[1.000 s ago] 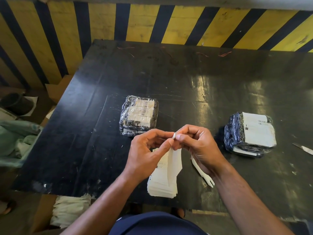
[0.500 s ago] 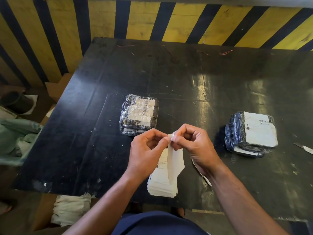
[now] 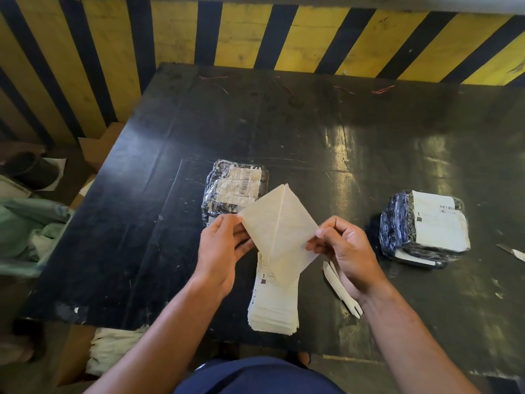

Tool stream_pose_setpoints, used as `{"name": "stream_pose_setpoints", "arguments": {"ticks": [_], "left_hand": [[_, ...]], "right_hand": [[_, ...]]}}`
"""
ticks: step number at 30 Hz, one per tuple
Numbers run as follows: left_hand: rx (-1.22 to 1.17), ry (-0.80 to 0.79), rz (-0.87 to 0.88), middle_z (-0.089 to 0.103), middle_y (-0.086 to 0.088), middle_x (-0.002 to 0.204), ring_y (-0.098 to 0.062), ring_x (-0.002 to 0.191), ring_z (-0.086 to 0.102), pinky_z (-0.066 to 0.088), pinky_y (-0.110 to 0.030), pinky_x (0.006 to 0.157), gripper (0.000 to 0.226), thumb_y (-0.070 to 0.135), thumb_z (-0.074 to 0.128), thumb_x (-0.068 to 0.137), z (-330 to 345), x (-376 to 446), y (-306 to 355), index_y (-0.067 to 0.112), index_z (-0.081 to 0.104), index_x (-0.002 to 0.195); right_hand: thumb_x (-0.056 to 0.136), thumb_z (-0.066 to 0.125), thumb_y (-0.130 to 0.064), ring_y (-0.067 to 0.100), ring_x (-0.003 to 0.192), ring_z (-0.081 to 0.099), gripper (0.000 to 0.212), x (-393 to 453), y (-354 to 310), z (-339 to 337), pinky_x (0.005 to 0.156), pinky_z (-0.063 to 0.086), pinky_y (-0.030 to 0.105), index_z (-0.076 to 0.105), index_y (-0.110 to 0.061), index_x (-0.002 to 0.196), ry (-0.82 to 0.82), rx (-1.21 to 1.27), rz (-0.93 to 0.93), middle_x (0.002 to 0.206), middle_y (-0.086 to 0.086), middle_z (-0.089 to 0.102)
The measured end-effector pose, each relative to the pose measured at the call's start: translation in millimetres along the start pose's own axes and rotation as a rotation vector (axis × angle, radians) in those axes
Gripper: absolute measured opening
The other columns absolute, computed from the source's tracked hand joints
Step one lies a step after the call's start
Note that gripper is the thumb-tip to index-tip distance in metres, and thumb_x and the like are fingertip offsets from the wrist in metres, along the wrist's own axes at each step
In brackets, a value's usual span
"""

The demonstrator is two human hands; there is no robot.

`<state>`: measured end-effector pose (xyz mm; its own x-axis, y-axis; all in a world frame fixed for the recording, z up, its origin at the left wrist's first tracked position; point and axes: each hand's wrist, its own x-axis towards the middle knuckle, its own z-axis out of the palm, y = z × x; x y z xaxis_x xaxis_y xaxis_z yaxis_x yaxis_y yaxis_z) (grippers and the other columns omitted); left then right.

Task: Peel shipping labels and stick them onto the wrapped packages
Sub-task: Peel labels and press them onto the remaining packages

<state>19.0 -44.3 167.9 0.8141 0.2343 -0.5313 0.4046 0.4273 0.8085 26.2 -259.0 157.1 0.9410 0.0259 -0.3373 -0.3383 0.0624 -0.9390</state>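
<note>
My left hand (image 3: pixel 220 251) and my right hand (image 3: pixel 345 250) each pinch one corner of a pale shipping label (image 3: pixel 279 226), which is half pulled apart from its backing and spread between them. Under my hands a stack of labels (image 3: pixel 274 305) lies near the table's front edge. One wrapped package (image 3: pixel 231 186) sits just beyond the label, partly hidden by it. A second wrapped package (image 3: pixel 423 226) with a white label on top rests to the right.
The black table (image 3: pixel 312 132) stands against a yellow and black striped wall. White backing strips (image 3: pixel 341 288) lie by my right wrist. A knife blade (image 3: pixel 511 251) shows at the right edge. Cardboard and green cloth (image 3: pixel 25 223) lie off the table's left side.
My hands have moved apart and lifted, and the label has opened from a narrow pinched fold into a wide sheet spread between them.
</note>
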Motion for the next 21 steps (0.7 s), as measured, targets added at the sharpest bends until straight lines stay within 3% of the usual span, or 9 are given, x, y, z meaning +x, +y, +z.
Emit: {"name": "stream_pose_setpoints", "arguments": {"ticks": [4, 9, 12, 17, 21], "left_hand": [[-0.096, 0.076, -0.042, 0.082, -0.007, 0.105, -0.020, 0.093, 0.080, 0.061, -0.031, 0.075, 0.023, 0.015, 0.049, 0.108, -3.0, 8.1, 3.1, 0.008, 0.070, 0.113], [-0.193, 0.189, -0.076, 0.082, -0.004, 0.095, -0.018, 0.085, 0.079, 0.061, -0.027, 0.067, 0.018, 0.016, 0.053, 0.105, -8.9, 19.3, 8.6, 0.009, 0.066, 0.115], [-0.220, 0.252, -0.085, 0.081, -0.006, 0.104, -0.019, 0.089, 0.079, 0.061, -0.025, 0.063, 0.017, 0.017, 0.054, 0.105, -13.2, 25.3, 11.1, 0.011, 0.064, 0.117], [-0.227, 0.299, -0.062, 0.080, -0.006, 0.104, -0.017, 0.080, 0.078, 0.060, -0.024, 0.061, 0.011, 0.014, 0.055, 0.100, -18.8, 31.8, 16.6, 0.013, 0.065, 0.099], [-0.214, 0.323, -0.014, 0.079, -0.007, 0.105, -0.018, 0.085, 0.079, 0.061, -0.029, 0.067, 0.013, 0.016, 0.053, 0.102, -28.0, 36.3, 24.4, 0.014, 0.063, 0.096]], "right_hand": [[0.100, 0.055, 0.002, 0.021, 0.073, 0.071, 0.023, 3.7, 4.1, -7.8, 0.069, 0.057, 0.024, 0.060, -0.006, 0.080, 0.029, 0.106, 0.045, 0.080, 0.020, 0.073], [0.100, 0.054, 0.000, 0.020, 0.075, 0.073, 0.029, 11.1, 11.8, -27.3, 0.073, 0.056, 0.026, 0.063, -0.011, 0.075, 0.102, 0.227, 0.108, 0.081, 0.018, 0.075], [0.100, 0.053, 0.001, 0.017, 0.073, 0.074, 0.026, 13.0, 13.7, -39.1, 0.072, 0.059, 0.023, 0.062, -0.010, 0.078, 0.152, 0.325, 0.150, 0.077, 0.015, 0.076], [0.096, 0.055, 0.002, 0.017, 0.068, 0.068, 0.019, 16.6, 17.2, -62.7, 0.064, 0.060, 0.022, 0.061, -0.009, 0.081, 0.272, 0.454, 0.180, 0.072, 0.007, 0.071], [0.095, 0.055, -0.003, 0.013, 0.064, 0.068, 0.022, 19.5, 16.9, -89.2, 0.064, 0.059, 0.026, 0.060, -0.015, 0.078, 0.388, 0.482, 0.130, 0.066, -0.001, 0.070]]}}
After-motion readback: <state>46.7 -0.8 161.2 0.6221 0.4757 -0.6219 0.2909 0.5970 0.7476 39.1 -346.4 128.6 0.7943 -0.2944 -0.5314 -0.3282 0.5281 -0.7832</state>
